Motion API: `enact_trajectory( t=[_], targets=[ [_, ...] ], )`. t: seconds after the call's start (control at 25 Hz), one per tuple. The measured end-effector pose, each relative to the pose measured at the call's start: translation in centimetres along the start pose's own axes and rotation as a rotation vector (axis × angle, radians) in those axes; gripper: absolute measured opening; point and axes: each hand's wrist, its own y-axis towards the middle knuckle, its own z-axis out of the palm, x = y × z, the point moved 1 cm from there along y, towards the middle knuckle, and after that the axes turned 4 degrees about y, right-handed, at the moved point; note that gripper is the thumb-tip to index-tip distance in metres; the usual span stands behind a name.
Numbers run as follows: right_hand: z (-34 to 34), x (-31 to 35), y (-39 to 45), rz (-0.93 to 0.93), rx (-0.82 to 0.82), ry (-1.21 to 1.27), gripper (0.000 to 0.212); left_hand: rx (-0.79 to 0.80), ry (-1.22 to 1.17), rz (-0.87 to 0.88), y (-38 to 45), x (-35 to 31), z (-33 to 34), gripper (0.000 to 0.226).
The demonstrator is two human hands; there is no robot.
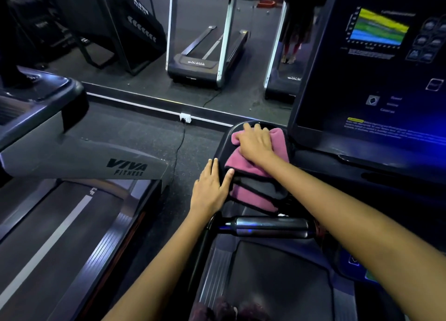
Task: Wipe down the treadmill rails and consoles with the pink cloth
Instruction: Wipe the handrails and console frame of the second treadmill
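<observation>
I am pressing my flat right hand (pixel 255 143) on the cloth (pixel 251 176), which is lying on the console (pixel 223 149); my left hand (pixel 210 188), fingers straight, is resting beside it. The loose folds hanging below my palm are risking, I think, to slide off or bunch.

The grey side arm of the neighbouring treadmill (pixel 84 161) bears the brand "VIVA FITNESS" (pixel 127 169) in black capitals. The console screen (pixel 376 74) carries a coloured chart, icons, a yellow-highlighted tag and several lines of small text; all of these are too blurred to read. The motor cover of the treadmill in the mirror (pixel 199 63) carries a logo, also illegible.
</observation>
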Motion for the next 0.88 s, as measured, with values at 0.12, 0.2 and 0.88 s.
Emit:
enact_trajectory(
  t=[0.12,0.2,0.88],
  targets=[
    [0.2,-0.4,3.7,0.112,0.011,-0.014,0.027,-0.022,-0.019,-0.002,-0.1,-0.1,-0.1,0.069],
    [0.4,-1.4,5.5,0.162,0.031,-0.008,0.029,-0.034,-0.059,0.002,0.1,-0.2,-0.2,0.067],
    [1.0,0.7,0.1,-0.338,0.045,0.138,0.037,-0.098,-0.103,0.0,0.2,-0.3,-0.1,0.097]
  ],
)
